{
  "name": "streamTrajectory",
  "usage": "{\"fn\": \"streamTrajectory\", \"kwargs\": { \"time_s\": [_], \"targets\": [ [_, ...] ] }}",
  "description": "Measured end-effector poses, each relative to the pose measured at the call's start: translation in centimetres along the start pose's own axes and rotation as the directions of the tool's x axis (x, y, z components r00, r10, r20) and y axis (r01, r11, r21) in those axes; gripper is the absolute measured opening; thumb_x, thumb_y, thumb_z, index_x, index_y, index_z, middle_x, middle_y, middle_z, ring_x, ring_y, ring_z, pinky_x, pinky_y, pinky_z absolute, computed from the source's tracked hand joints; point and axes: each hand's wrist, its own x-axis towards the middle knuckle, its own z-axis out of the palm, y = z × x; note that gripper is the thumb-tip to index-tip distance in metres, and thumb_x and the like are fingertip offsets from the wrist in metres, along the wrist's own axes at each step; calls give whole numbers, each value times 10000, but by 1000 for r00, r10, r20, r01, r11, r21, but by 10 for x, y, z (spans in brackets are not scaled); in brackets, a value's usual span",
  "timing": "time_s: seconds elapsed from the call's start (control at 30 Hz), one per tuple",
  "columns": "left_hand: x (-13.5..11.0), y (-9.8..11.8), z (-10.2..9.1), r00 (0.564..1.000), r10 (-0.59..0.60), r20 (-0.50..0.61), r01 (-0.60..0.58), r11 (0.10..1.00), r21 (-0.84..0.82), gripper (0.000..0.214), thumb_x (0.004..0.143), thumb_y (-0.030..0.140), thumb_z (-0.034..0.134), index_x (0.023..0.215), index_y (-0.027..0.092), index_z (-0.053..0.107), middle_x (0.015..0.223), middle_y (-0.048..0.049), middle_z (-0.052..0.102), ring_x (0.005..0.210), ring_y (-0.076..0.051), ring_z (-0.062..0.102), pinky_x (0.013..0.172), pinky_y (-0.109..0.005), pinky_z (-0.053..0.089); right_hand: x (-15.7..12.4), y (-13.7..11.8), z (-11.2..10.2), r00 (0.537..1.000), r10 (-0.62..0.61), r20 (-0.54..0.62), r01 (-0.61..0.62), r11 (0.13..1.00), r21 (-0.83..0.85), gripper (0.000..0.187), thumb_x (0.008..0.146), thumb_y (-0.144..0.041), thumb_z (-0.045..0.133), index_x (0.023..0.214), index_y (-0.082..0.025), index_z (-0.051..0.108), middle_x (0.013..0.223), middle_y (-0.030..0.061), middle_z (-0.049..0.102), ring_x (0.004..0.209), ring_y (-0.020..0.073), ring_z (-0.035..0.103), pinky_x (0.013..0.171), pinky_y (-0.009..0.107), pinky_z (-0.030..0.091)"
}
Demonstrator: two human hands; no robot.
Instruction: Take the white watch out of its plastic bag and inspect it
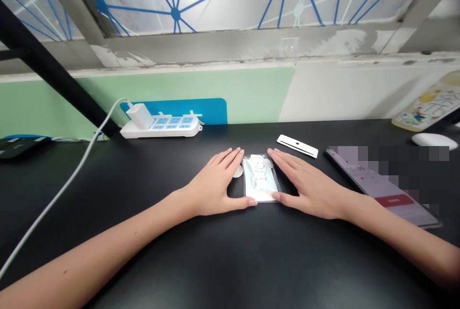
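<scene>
A small clear plastic packet (252, 193) lies flat on the black table, with a pale card inside. On that card sits a white piece (259, 177) with a round upper end, whose kind I cannot make out. My left hand (212, 187) rests along the packet's left side, fingers stretched and thumb at the lower edge. At the right side lies my right hand (309, 184), also open, its thumb touching the lower right corner. Partly hidden by my left fingers is a small whitish disc (238, 172).
Behind the right hand lies a flat white slotted strip (297, 146). A phone (395, 213) is beside the right forearm. A white power strip (161, 130) holds a plugged-in charger (141, 116), its white cable (82, 160) running left. A patterned container (424, 103) stands far right near a white rounded object (434, 141).
</scene>
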Motion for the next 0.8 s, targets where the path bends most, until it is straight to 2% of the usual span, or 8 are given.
{"fn": "streamTrajectory", "kwargs": {
  "time_s": [0.07, 0.23, 0.43, 0.67, 0.8],
  "targets": [
    [0, 0, 0, 1000, 10, -5, -10, 1000, 4, 1086, 790, 816, 460, 1556, 107, 160, 1619, -114, 141, 1491, -328, 129, 1185, -455, 205, -1, 0, 0, 1000, 2, 13, -2, 1000, -5, 930, 898, -663, 393, 1527, 0, 220, 1574, 205, 259, 1452, 334, 262, 1157, 512, 292],
    [0, 0, -1, 999, 36, -16, -36, 999, 3, 1022, 810, 781, 485, 1553, 142, 196, 1614, -96, 177, 1488, -323, 145, 1183, -460, 206, -2, 3, 1, 999, -34, -6, 34, 999, -10, 926, 915, -656, 377, 1549, -26, 133, 1610, 194, 109, 1472, 318, 202, 1162, 505, 277],
    [2, -1, -4, 999, 32, -9, -32, 999, 9, 1046, 784, 784, 521, 1534, 107, 250, 1593, -112, 253, 1471, -323, 205, 1179, -448, 222, -1, 5, 2, 999, -43, -11, 43, 999, 30, 908, 911, -655, 401, 1554, -64, 151, 1597, 169, 215, 1464, 312, 235, 1165, 512, 276],
    [3, -8, -3, 996, 85, -42, -82, 995, 56, 997, 808, 765, 507, 1536, 133, 253, 1589, -112, 265, 1440, -335, 269, 1156, -467, 256, -2, 7, 2, 997, -39, -66, 45, 996, 82, 854, 896, -639, 474, 1545, -143, 225, 1587, 135, 291, 1446, 297, 295, 1150, 496, 324],
    [3, -11, -2, 991, 115, -71, -110, 991, 79, 882, 891, 608, 495, 1530, 65, 220, 1594, -159, 229, 1447, -321, 253, 1159, -464, 255, 0, 6, 1, 990, -16, -137, 32, 993, 115, 691, 926, -564, 483, 1474, -159, 374, 1511, 139, 418, 1373, 278, 417, 1113, 462, 390]
  ]
}}
